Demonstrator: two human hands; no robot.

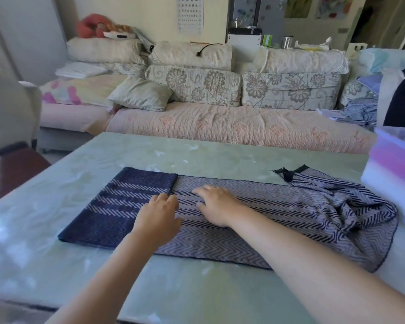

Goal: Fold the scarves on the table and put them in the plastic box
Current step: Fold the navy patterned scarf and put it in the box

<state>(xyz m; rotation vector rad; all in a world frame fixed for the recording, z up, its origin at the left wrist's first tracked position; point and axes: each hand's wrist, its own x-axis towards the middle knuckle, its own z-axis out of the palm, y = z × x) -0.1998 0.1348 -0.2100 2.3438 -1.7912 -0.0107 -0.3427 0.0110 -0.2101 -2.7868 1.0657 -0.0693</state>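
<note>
The scarf (278, 206) lies on the worktop (197, 288), its right end bunched near the plastic box (395, 169). Left grip (158, 216) and right grip (216, 204) rest flat on it, holding nothing. Soft, limp (probably slippery): take the bunched corners.

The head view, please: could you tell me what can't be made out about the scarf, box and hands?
Plastic box: cut by the right edge, blurred; contents unseen.
Scarf: right end bunched, hiding its own lower layers.
Left hand: its back hides the fingertips, so pinching or pressing is unclear.
Right hand: covers the cloth beneath it.
</note>
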